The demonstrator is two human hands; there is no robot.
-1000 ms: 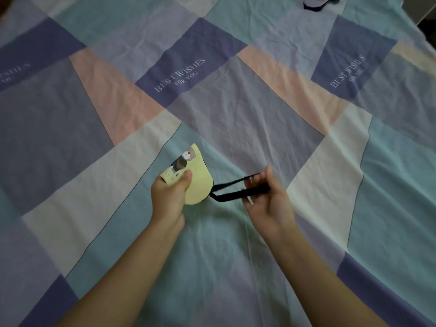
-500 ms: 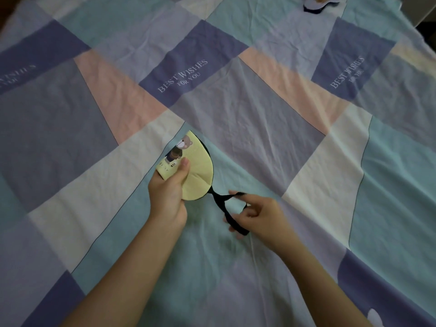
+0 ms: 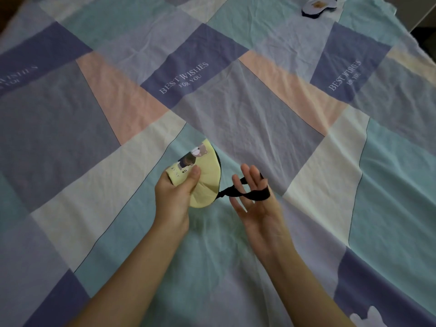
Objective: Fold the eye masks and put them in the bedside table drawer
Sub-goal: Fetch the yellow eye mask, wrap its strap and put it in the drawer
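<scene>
**Yellow mask folded, strap looped on fingers**

Soft padded fabric, light and floppy; folded half likely to spring open unless pinched at the fold. Best hold judged: the doubled edge, strap tucked in. Mask (image 3: 205, 182) at lower centre of frame, above the bedsheet (image 3: 247, 128): pale yellow face, bear print, dark backing. Left hand (image 3: 175, 197) closed on the folded mask, thumb on top. Right hand (image 3: 256, 208) spread wide, black strap (image 3: 250, 193) draped over fingers. Second mask (image 3: 317, 5) at upper right, unfolded. Drawer not seen.
</scene>
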